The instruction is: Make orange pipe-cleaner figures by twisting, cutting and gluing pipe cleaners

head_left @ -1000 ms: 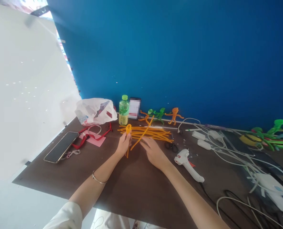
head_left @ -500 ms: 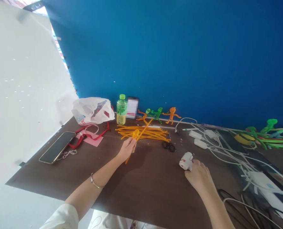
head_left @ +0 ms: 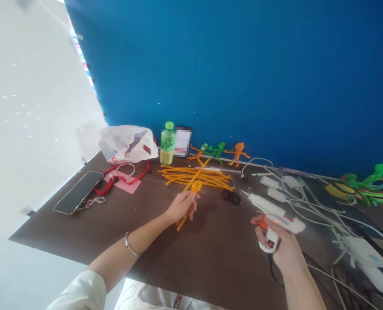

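Near the middle of the table, my left hand (head_left: 182, 207) pinches a yellow-orange pipe cleaner figure (head_left: 196, 186) with a curled top; one long stem points up and others hang below the fingers. On the right, my right hand (head_left: 280, 241) is wrapped round the handle of a white glue gun (head_left: 269, 208), with fingers at its orange trigger. The gun's nozzle points left, towards the black scissors (head_left: 231, 197). Behind my left hand lies a pile of orange pipe cleaners (head_left: 210, 177).
A green-capped bottle (head_left: 167, 144), a white plastic bag (head_left: 126, 144) and small pipe cleaner figures (head_left: 238, 154) stand at the back. A phone (head_left: 79, 193) and red ribbon (head_left: 105, 189) lie left. White cables and adapters (head_left: 277, 195) spread over the right side.
My right hand has lifted and turned the white glue gun, now seen side-on with its nozzle to the left. My left hand has moved slightly right and tilted the pipe cleaner figure.
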`<action>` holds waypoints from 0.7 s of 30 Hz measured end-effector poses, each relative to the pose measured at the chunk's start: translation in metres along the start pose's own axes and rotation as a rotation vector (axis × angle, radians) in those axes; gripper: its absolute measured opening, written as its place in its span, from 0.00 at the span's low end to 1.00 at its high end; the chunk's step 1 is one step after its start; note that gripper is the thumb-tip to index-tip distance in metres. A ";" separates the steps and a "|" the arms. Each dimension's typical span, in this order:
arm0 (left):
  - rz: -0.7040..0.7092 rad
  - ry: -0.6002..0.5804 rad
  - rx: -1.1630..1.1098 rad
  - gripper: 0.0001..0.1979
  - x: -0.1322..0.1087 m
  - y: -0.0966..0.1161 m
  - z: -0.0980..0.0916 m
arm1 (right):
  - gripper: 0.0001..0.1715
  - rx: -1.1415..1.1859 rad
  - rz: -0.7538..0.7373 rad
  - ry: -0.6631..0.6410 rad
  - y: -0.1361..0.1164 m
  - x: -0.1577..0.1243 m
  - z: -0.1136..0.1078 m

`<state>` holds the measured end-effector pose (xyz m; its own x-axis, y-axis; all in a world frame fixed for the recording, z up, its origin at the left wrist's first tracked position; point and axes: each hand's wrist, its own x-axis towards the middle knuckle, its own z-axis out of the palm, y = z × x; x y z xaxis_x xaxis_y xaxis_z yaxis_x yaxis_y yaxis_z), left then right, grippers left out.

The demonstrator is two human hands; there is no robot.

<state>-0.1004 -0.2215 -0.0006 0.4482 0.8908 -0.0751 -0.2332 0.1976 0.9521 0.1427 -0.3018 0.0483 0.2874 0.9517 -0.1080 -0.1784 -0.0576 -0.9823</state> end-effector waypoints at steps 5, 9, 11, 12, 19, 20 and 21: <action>-0.015 0.003 0.052 0.23 0.003 -0.005 -0.004 | 0.17 -0.068 -0.006 -0.144 0.019 0.004 0.032; -0.021 -0.002 0.110 0.22 0.003 -0.006 -0.005 | 0.19 -0.029 -0.075 -0.199 0.040 0.004 0.051; -0.018 -0.005 0.142 0.21 0.003 -0.005 -0.005 | 0.20 -0.027 -0.077 -0.227 0.050 0.003 0.054; -0.018 -0.008 0.156 0.21 0.002 -0.005 -0.005 | 0.20 -0.038 -0.065 -0.245 0.053 0.002 0.055; 0.005 0.012 0.264 0.19 -0.001 -0.003 -0.003 | 0.26 -0.124 -0.073 -0.262 0.055 -0.006 0.059; 0.005 0.011 0.276 0.18 -0.002 -0.002 -0.002 | 0.26 -0.139 -0.082 -0.249 0.054 -0.006 0.061; 0.006 0.009 0.287 0.18 -0.002 -0.002 -0.002 | 0.26 -0.154 -0.091 -0.236 0.053 -0.007 0.062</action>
<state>-0.1027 -0.2232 -0.0029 0.4395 0.8955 -0.0706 0.0188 0.0694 0.9974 0.0725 -0.2930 0.0063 0.0659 0.9978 0.0025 -0.0123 0.0033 -0.9999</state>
